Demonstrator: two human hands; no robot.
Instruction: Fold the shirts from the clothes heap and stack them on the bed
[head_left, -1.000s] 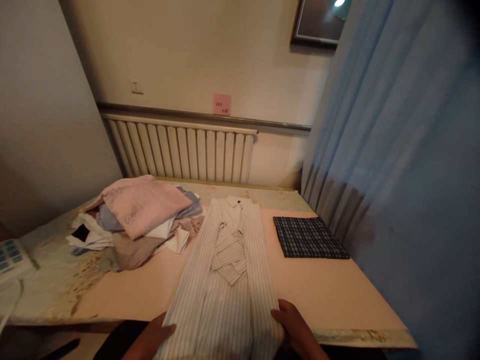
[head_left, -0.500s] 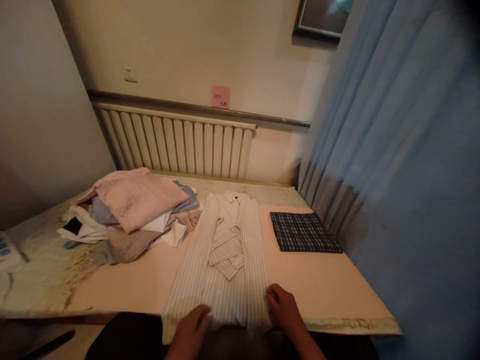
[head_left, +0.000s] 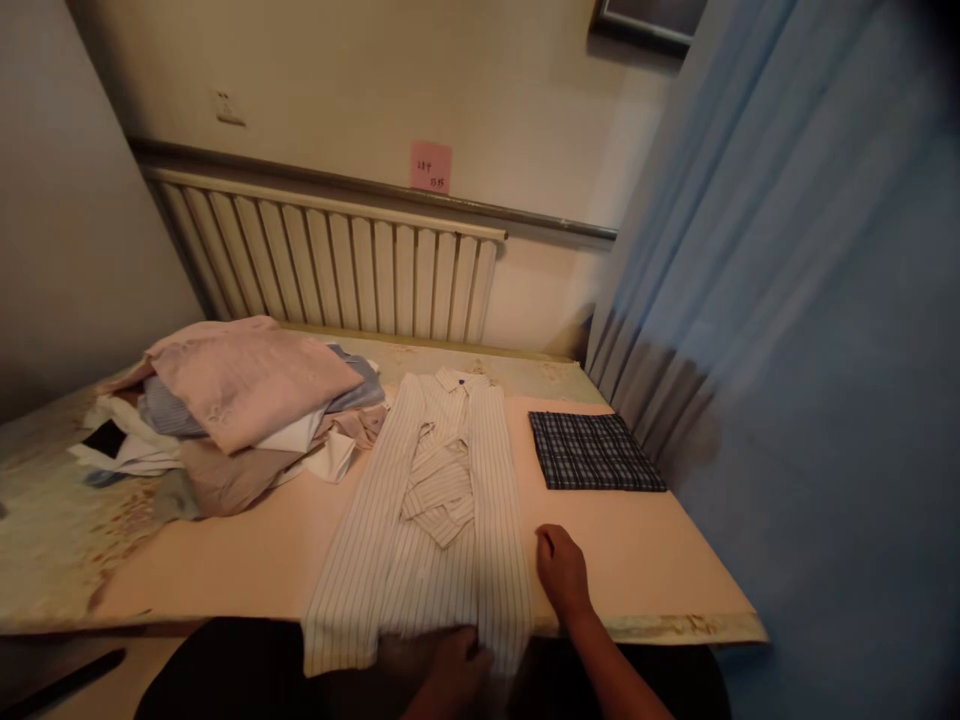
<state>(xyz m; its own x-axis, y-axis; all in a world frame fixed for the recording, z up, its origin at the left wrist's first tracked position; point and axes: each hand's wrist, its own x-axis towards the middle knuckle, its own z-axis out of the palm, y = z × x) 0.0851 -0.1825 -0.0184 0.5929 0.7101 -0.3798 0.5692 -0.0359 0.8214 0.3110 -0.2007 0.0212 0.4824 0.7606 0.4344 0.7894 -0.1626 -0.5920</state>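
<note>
A cream shirt with dark stripes [head_left: 435, 560] lies lengthwise on the pink cloth, collar at the far end. Its sides are folded inward, and the sleeves are bunched in the middle. The bottom hem hangs past the table's near edge. At that hem is my left hand [head_left: 450, 668], dim in shadow, its fingers closed on the fabric. My right hand [head_left: 562, 572] rests on the cloth just right of the shirt, fingers curled, with nothing visible in it. A folded dark plaid garment [head_left: 596, 452] lies flat beyond my right hand.
On the left is a heap of clothes, topped by a pink garment [head_left: 255, 380]. A radiator [head_left: 337, 250] runs along the wall behind the table. Blue curtains [head_left: 750, 330] hang along the right side. The pink cloth [head_left: 645, 560] covers part of the table.
My left hand has moved right along the hem, toward its middle. My right hand has come away from the shirt's right edge. The view has shifted slightly.
</note>
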